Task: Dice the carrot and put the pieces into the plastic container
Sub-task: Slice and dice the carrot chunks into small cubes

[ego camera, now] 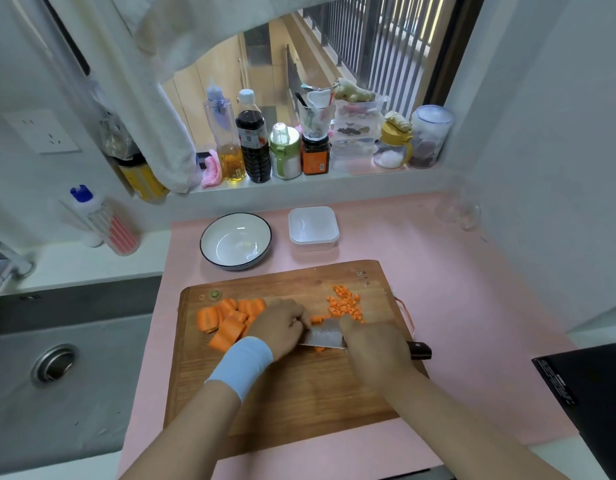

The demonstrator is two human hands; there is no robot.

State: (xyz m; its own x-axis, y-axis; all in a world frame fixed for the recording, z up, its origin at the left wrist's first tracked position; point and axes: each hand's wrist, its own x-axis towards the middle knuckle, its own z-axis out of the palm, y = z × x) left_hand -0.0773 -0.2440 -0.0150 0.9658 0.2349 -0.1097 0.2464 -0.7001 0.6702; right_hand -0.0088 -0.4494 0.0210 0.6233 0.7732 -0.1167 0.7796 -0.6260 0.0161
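My cutting board fills the frame's lower centre, sink at its left. On it: carrot chunks left, diced pieces upper right, knife between (carrot strip under my left hand, right hand on the handle). Above the board, 2 dishes: bowl left, plastic container right.

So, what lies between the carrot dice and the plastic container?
Nothing stands there: the head view shows only bare board and then pink mat between the dice and the container.
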